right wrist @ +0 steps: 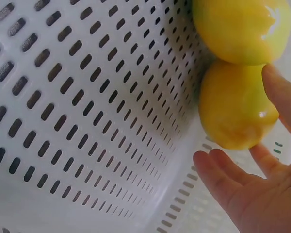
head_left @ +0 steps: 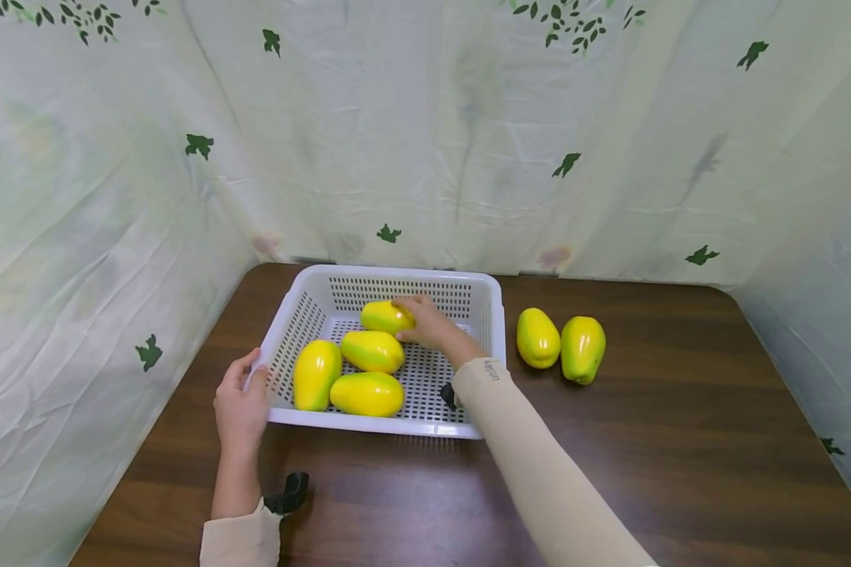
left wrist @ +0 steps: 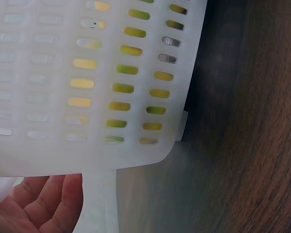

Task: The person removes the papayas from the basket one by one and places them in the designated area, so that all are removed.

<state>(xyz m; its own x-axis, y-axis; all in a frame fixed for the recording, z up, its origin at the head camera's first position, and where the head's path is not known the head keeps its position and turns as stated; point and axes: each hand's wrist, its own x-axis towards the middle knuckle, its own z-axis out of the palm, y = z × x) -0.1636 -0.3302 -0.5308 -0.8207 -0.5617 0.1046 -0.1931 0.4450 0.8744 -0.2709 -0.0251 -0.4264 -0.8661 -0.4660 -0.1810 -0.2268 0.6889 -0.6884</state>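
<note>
A white perforated plastic basket (head_left: pixel 369 424) stands on the table with several yellow-green papayas inside. At its left side my left hand (head_left: pixel 243 405) grips the rim; curled fingers (left wrist: pixel 63 199) show under the rim in the left wrist view. My right hand (head_left: pixel 429 323) reaches into the basket at the right end of the rearmost papaya (head_left: pixel 383 316). In the right wrist view, the thumb and spread fingers stand around this papaya (right wrist: pixel 237 107), some fingertips apart from it. Three other papayas, one of them this papaya (head_left: pixel 317 375), lie nearer the basket's left and front.
Two more papayas, a left one (head_left: pixel 538 339) and a right one (head_left: pixel 583 350), lie side by side on the brown wooden table (head_left: pixel 681 441), right of the basket. A pale curtain (head_left: pixel 425 157) with leaf prints hangs behind the table and along both sides.
</note>
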